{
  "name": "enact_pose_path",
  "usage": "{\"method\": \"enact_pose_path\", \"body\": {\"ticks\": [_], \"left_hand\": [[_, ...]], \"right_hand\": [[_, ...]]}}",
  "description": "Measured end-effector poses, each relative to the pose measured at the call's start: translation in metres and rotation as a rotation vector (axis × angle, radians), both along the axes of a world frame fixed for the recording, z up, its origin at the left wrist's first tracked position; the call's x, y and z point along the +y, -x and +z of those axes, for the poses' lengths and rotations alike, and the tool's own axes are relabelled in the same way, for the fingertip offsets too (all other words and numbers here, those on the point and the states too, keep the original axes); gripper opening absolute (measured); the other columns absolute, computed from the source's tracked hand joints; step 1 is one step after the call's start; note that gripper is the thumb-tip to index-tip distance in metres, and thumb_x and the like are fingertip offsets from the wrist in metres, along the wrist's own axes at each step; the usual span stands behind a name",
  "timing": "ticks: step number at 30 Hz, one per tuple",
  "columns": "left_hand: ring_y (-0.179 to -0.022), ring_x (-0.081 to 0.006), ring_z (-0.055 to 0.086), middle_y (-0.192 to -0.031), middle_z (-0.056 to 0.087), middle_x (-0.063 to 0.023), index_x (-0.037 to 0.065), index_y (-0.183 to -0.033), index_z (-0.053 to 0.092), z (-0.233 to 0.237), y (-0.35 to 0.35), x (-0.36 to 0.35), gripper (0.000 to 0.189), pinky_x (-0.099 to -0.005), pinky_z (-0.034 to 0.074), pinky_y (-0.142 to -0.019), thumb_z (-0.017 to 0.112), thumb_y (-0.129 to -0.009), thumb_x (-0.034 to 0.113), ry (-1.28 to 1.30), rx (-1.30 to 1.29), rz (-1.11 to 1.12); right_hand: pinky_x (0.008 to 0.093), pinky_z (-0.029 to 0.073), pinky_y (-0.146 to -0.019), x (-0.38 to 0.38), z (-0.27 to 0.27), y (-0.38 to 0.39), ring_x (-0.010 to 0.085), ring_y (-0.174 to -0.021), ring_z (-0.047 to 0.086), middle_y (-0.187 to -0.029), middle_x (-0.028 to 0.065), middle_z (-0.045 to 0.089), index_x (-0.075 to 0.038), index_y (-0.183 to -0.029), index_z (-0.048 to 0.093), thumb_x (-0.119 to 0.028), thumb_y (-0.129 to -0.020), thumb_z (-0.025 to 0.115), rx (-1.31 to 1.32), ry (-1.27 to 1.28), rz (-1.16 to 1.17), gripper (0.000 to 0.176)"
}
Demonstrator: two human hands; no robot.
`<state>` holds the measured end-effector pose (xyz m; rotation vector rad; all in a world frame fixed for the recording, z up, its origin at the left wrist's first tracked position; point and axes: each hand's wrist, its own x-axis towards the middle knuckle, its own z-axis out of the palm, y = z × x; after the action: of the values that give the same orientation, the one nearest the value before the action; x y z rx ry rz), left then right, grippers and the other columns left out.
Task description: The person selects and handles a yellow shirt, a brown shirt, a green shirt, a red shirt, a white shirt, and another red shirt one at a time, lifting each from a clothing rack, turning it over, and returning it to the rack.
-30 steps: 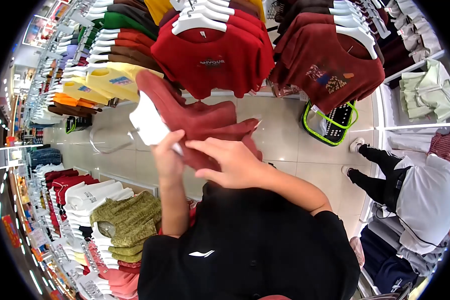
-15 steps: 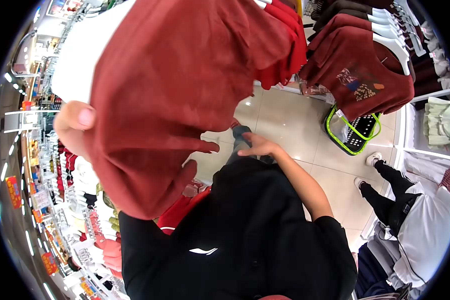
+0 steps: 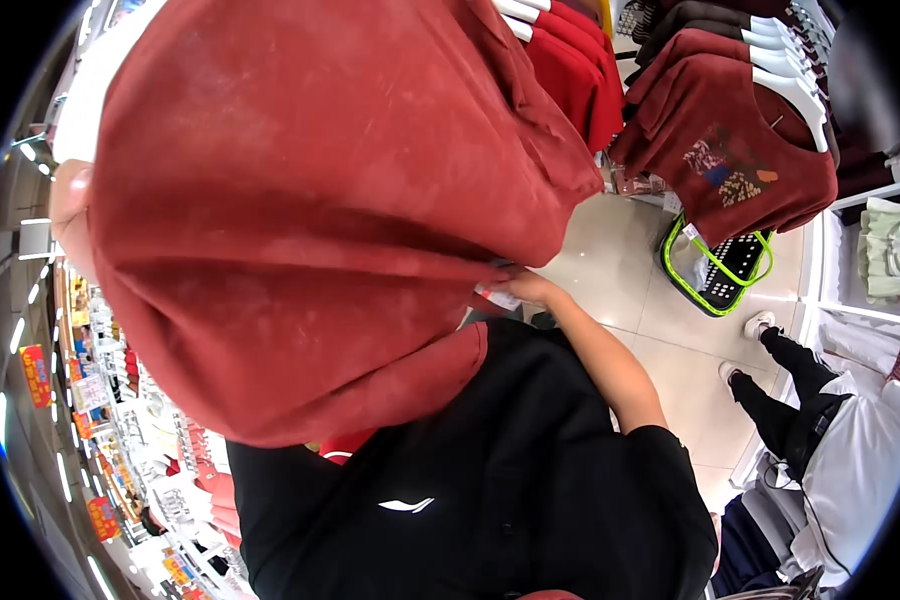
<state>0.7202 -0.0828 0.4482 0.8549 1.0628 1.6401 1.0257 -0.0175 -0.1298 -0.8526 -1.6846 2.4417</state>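
Note:
A large brick-red garment point(image 3: 320, 180) is spread in front of me and covers the upper left and middle of the view. My left hand point(image 3: 71, 220) grips its far left edge, with the thumb on the near side and the other fingers hidden behind the cloth. At the garment's lower right edge, my right hand point(image 3: 525, 287) pinches the fabric, its fingertips partly hidden by a fold. A small white tag point(image 3: 498, 297) shows beside those fingers.
Dark red tops point(image 3: 740, 150) and bright red tops point(image 3: 570, 75) hang on white hangers. Below them a black basket with a green rim point(image 3: 705, 300) stands on the tiled floor point(image 3: 610, 250). A person in white and black point(image 3: 850, 470) is at the right. Clothing racks line the left.
The garment has spread wider and come closer, reaching further left and right. My left hand has moved left. My right hand was open and apart from the cloth; now it has closed on its edge.

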Motion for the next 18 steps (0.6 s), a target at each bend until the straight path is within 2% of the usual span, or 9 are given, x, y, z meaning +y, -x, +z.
{"method": "enact_pose_path", "body": {"ticks": [2,3,4,6,10,13,15,18], "left_hand": [[-0.110,-0.0382,0.067,-0.124,0.066,-0.0283,-0.013,-0.126,0.056,-0.012,0.002,0.005,0.056,-0.0458,0.047,-0.109,0.054,-0.076,0.012,0.040,-0.015,-0.025],[-0.110,-0.0380,0.067,-0.123,0.067,-0.0279,-0.013,-0.126,0.056,-0.017,0.003,0.009,0.056,-0.0458,0.048,-0.109,0.054,-0.076,0.012,0.059,-0.028,-0.043],[-0.110,-0.0378,0.067,-0.123,0.067,-0.0276,-0.013,-0.125,0.057,-0.028,0.002,0.010,0.056,-0.0458,0.048,-0.109,0.055,-0.076,0.012,0.076,-0.041,-0.055],[-0.109,-0.0373,0.068,-0.122,0.068,-0.0269,-0.012,-0.125,0.057,-0.044,0.001,0.015,0.055,-0.0458,0.048,-0.108,0.055,-0.076,0.012,0.110,-0.069,-0.091],[-0.107,-0.0364,0.068,-0.120,0.069,-0.0254,-0.012,-0.123,0.059,-0.055,-0.002,0.022,0.053,-0.0459,0.049,-0.107,0.056,-0.076,0.013,0.139,-0.086,-0.142],[-0.115,-0.0395,0.066,-0.130,0.065,-0.0294,-0.013,-0.130,0.055,-0.057,-0.007,0.026,0.060,-0.0474,0.049,-0.108,0.055,-0.076,0.014,0.153,-0.101,-0.273],[-0.108,-0.0381,0.067,-0.122,0.067,-0.0284,-0.012,-0.122,0.058,-0.055,-0.024,0.026,0.058,-0.0456,0.049,-0.106,0.057,-0.072,0.017,0.195,-0.095,-0.157],[-0.108,-0.0392,0.066,-0.121,0.066,-0.0297,-0.012,-0.122,0.058,-0.057,-0.021,0.020,0.061,-0.0456,0.048,-0.107,0.057,-0.069,0.018,0.206,-0.081,-0.071]], "right_hand": [[0.0330,0.059,-0.091,0.008,0.002,-0.021,0.0189,-0.103,0.072,-0.122,0.0108,0.073,-0.003,-0.133,0.065,-0.016,-0.099,0.065,0.021,0.406,-0.151,0.036],[0.0347,0.061,-0.088,0.009,0.020,-0.032,0.0209,-0.099,0.074,-0.122,0.0124,0.073,-0.002,-0.131,0.064,-0.018,-0.102,0.062,0.061,0.553,-0.301,0.033],[0.0363,0.062,-0.085,0.015,0.047,-0.046,0.0224,-0.095,0.075,-0.119,0.0129,0.074,-0.001,-0.128,0.064,-0.023,-0.103,0.062,0.033,0.603,-0.307,0.034],[0.0358,0.061,-0.086,0.025,0.037,-0.063,0.0211,-0.097,0.075,-0.112,0.0112,0.075,-0.002,-0.127,0.065,-0.022,-0.104,0.056,-0.005,0.711,-0.247,0.032],[0.0324,0.060,-0.077,0.026,0.031,-0.077,0.0180,-0.087,0.075,-0.102,0.0087,0.077,0.000,-0.113,0.073,-0.018,-0.100,0.057,0.043,0.753,-0.262,0.027],[0.0307,0.060,-0.073,0.026,0.039,-0.077,0.0156,-0.081,0.074,-0.098,0.0073,0.078,0.000,-0.107,0.075,-0.017,-0.096,0.061,0.047,0.722,-0.231,0.025],[0.0301,0.059,-0.072,0.026,0.048,-0.075,0.0153,-0.080,0.074,-0.097,0.0069,0.078,0.000,-0.106,0.075,-0.018,-0.095,0.063,0.051,0.713,-0.200,0.024],[0.0300,0.059,-0.070,0.028,0.055,-0.073,0.0158,-0.080,0.074,-0.098,0.0076,0.077,0.000,-0.107,0.075,-0.018,-0.093,0.066,0.033,0.652,-0.128,0.025]]}}
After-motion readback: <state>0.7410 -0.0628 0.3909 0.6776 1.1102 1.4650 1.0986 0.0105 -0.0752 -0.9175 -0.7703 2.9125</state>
